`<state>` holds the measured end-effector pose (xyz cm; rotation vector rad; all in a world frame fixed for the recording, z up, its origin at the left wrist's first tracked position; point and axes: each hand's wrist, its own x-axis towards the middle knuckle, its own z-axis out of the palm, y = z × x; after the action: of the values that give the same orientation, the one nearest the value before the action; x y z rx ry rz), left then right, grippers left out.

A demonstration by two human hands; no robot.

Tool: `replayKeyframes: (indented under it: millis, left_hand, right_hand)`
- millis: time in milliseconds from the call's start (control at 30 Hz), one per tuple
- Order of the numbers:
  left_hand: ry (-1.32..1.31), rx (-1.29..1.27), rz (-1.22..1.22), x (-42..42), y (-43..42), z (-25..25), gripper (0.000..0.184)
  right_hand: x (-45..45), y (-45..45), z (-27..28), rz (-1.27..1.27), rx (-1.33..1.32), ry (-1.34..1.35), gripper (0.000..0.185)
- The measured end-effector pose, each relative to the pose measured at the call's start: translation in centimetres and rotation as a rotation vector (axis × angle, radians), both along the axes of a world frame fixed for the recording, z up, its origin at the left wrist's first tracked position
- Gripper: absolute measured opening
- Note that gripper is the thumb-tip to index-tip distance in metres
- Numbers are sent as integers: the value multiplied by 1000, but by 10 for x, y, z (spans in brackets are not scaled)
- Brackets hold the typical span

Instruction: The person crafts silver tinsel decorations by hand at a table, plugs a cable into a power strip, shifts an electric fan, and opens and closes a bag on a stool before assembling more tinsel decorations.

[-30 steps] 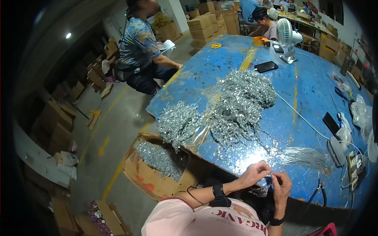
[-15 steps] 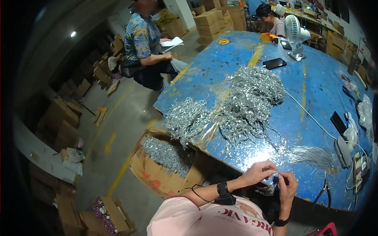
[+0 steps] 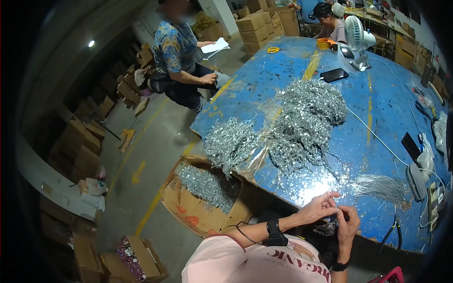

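Note:
My left hand [image 3: 320, 209] is over the table's front edge, its fingers partly bent and close to my right hand [image 3: 348, 221]. The right hand's fingers are pinched together; whatever lies between them is too small to make out. Behind the hands, loose silver glitter shines under a bright light on the blue table [image 3: 255, 85]. A large heap of silver tinsel [image 3: 306, 118] rests mid-table, with a smaller tinsel heap [image 3: 230, 141] to its left. A bundle of thin silver wires [image 3: 380, 187] lies right of the glitter.
An open cardboard box [image 3: 188, 221] with silver tinsel stands below the table's left edge. Pliers [image 3: 393, 233] lie at the front edge. A fan [image 3: 358, 40], a phone [image 3: 334, 75] and yellow scissors [image 3: 273, 50] are farther back. A person [image 3: 177, 52] holding papers is at the left.
The view has shifted, so the table sits farther right in it. My left hand's fingers have spread somewhat from their pinch. The person at the left has turned and moved the papers.

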<state>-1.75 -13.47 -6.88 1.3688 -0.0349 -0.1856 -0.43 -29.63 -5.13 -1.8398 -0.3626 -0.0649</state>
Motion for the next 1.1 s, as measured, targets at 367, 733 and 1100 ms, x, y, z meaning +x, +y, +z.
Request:
replayKeyframes:
  millis: [367, 733, 1100]
  left_hand:
    - [-84, 8, 73, -2, -1, -3, 15]
    - [-236, 302, 222, -2, 9, 10, 6]
    - [-122, 44, 18, -2, 3, 5, 10]
  right_hand:
    - [-2, 3, 1, 30, 4, -13, 4]
    - [-1, 0, -2, 39, 28, 12, 3]
    - [2, -7, -13, 211, 480, 547, 14]
